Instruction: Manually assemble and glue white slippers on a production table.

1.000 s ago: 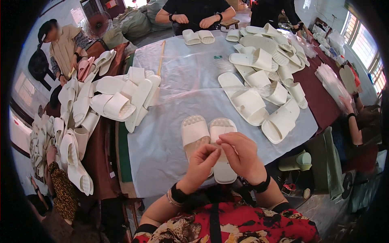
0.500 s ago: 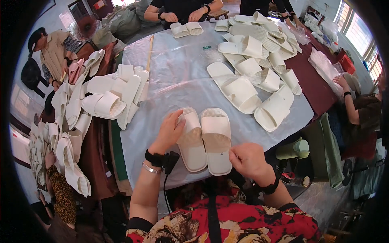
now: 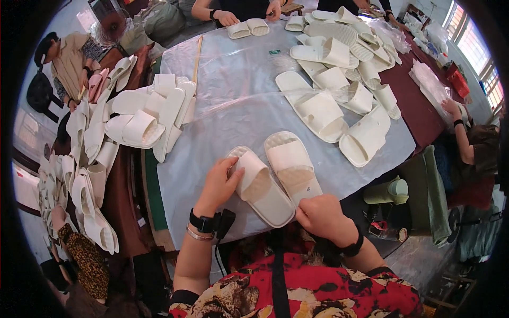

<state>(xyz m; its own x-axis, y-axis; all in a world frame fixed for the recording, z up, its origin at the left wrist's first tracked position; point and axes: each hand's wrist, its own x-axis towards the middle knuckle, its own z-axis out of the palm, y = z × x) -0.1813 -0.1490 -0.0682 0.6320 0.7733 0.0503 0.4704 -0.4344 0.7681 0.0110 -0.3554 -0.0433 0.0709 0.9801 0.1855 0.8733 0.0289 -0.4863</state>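
Two cream-white slide slippers lie in front of me with toes pointing away, splayed apart at the toes and meeting near the heels. My left hand (image 3: 218,183) is closed on the left slipper (image 3: 268,201), thumb against its wide strap and fingers at the outer side of the toe. At the heel of the right slipper (image 3: 291,168), my right hand (image 3: 323,214) pinches the sole's edge with curled fingers, hiding the heel's outer corner. The right slipper sits slightly farther from me than the left one.
Pale plastic sheeting (image 3: 222,127) covers the table. Loose white slippers are heaped at the right (image 3: 321,114) and left (image 3: 140,127). Across the table, a person's hands (image 3: 228,18) rest by another pair (image 3: 248,27). A green cup (image 3: 387,192) stands at lower right.
The slippers, side by side before, now spread apart at the toes, the right one pushed a little away. My right hand has closed on its heel. My left hand keeps to the left slipper.
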